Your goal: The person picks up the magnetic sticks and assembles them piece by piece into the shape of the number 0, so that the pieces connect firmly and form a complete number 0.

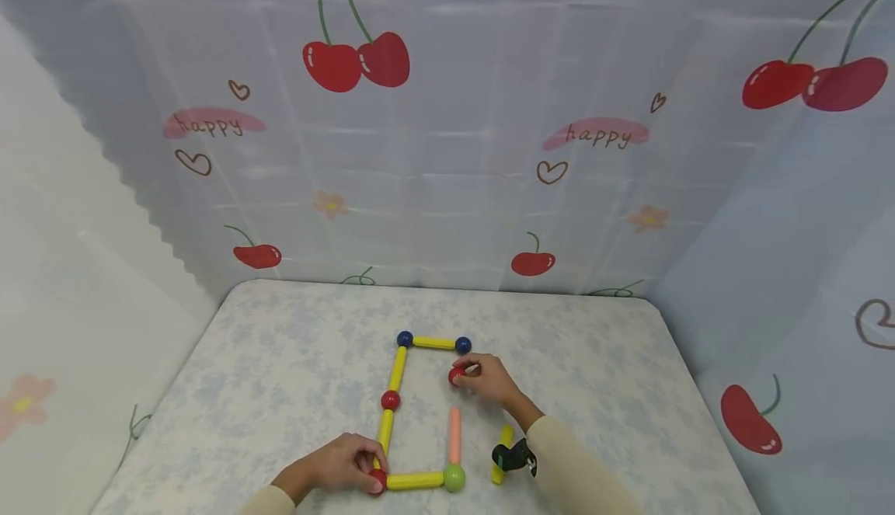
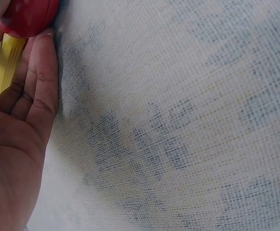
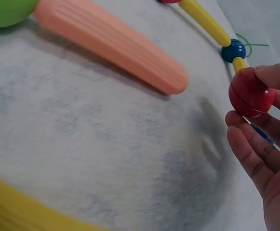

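My left hand [image 1: 343, 462] grips a red ball [image 1: 378, 481] at the near left corner of a figure made of sticks and balls; in the left wrist view a yellow stick [image 2: 7, 62] joins that ball. Between thumb and fingers my right hand [image 1: 489, 379] pinches another red ball [image 3: 249, 94], held over the surface. That ball is beyond the free end of a salmon stick [image 1: 455, 436] and short of a dark blue ball [image 1: 463, 346]. A green ball [image 1: 454, 478] joins the salmon stick to a yellow stick [image 1: 416, 481].
The left side has a red ball [image 1: 390, 400] between two yellow sticks, and a blue ball [image 1: 405, 339] at the far corner. One loose yellow stick [image 1: 498, 474] lies partly under my right wrist's black strap [image 1: 513, 457]. A patterned curtain [image 1: 447, 150] stands behind the table [image 1: 280, 360].
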`<state>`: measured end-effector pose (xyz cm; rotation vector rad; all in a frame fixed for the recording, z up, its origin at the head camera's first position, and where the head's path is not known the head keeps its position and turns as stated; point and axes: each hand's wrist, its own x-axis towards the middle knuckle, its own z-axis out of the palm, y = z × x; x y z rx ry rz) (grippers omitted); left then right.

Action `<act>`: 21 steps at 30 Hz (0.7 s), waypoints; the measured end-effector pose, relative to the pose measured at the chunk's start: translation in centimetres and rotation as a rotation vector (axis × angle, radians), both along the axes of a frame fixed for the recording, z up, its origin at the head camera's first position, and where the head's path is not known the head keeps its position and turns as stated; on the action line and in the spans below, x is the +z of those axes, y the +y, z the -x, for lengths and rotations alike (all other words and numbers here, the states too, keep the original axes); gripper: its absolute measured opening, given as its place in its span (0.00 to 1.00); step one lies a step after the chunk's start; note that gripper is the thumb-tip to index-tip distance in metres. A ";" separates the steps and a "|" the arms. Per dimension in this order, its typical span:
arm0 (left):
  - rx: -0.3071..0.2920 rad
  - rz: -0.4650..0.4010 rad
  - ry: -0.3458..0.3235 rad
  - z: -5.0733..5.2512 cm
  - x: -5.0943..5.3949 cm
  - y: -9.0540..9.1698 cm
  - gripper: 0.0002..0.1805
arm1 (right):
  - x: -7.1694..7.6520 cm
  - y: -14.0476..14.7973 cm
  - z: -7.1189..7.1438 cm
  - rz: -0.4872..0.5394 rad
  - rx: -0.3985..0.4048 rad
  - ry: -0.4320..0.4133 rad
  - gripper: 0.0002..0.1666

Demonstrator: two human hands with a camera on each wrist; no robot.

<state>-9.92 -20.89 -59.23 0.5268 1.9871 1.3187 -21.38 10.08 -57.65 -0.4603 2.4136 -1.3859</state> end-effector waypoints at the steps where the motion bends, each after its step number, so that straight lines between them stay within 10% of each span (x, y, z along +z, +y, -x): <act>1: -0.003 0.001 0.001 0.0 0.0 0.0 0.10 | 0.0 0.1 -0.3 -0.001 0.003 -0.006 0.18; 21: 0.015 0.047 -0.015 -0.1 0.6 0.2 0.11 | -1.8 0.2 -2.0 -0.135 0.064 0.059 0.14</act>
